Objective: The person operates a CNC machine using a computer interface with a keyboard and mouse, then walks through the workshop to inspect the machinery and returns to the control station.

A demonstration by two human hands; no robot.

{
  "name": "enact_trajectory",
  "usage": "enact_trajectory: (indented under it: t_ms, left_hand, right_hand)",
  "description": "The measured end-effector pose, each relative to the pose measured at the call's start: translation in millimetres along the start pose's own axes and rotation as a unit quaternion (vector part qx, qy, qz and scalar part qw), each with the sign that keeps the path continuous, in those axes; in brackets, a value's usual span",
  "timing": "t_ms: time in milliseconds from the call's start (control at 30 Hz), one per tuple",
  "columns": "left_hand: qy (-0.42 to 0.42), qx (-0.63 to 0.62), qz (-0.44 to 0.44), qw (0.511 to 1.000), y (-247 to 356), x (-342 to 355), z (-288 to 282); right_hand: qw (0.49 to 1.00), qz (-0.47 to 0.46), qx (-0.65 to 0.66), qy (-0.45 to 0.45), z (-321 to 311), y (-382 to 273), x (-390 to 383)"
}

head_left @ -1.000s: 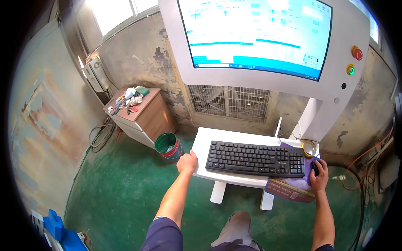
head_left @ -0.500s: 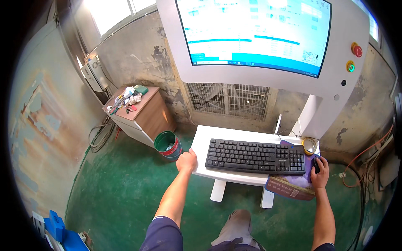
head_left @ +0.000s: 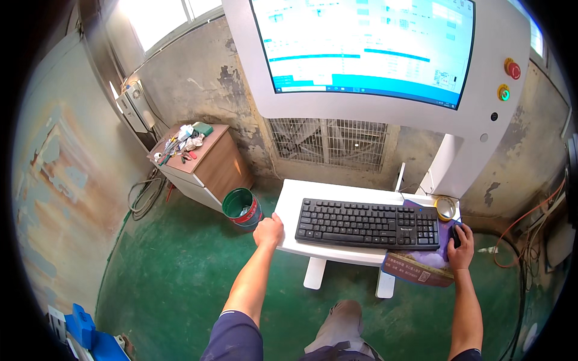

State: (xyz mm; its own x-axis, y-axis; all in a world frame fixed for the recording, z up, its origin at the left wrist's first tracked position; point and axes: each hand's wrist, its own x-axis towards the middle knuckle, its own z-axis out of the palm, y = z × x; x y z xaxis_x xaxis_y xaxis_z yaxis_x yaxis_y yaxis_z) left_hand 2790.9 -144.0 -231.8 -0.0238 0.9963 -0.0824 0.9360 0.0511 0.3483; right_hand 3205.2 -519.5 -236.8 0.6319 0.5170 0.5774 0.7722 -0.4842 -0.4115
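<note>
My left hand [head_left: 269, 231] has its fingers curled over the left edge of a white keyboard shelf [head_left: 289, 191], gripping it. On that shelf lies a black keyboard [head_left: 364, 222], with a purple printed mouse pad [head_left: 415, 268] beside it, partly hanging over the front. My right hand [head_left: 460, 251] is wrapped round a black mouse [head_left: 456, 234] on the pad's right side. A yellow tape roll [head_left: 438, 207] rests just behind the mouse. Above, a lit monitor [head_left: 361, 42] in a white housing shows a pale blue-and-white interface.
Red [head_left: 512, 70] and green [head_left: 504, 93] buttons sit right of the monitor. At left stand a wooden cabinet [head_left: 223, 162] bearing tools and a green-and-red bucket [head_left: 250, 219]. Blue metal parts [head_left: 84, 328] lie lower left. Cables [head_left: 530, 240] hang at right, near a wall grille [head_left: 325, 144].
The monitor and shelf appear slightly higher in the picture than a second ago. Both my hands stay where they were, on the shelf edge and the mouse.
</note>
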Motion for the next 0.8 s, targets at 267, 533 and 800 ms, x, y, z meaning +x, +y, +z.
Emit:
enact_trajectory:
  t_ms: [267, 533, 800]
  left_hand:
    - [0.002, 0.001, -0.002, 1.0, 0.1, 1.5, 1.2]
    - [0.009, -0.002, -0.003, 1.0, 1.1, -0.6, 0.0]
    - [0.008, 0.001, -0.001, 1.0, -0.3, -1.7, 0.7]
  right_hand:
    - [1.0, -0.003, 0.001, 0.004, 2.6, 3.0, 0.1]
    - [1.0, -0.008, 0.002, 0.007, 1.7, 3.1, -0.1]
    - [1.0, -0.003, 0.002, 0.005, 0.9, 2.5, -1.3]
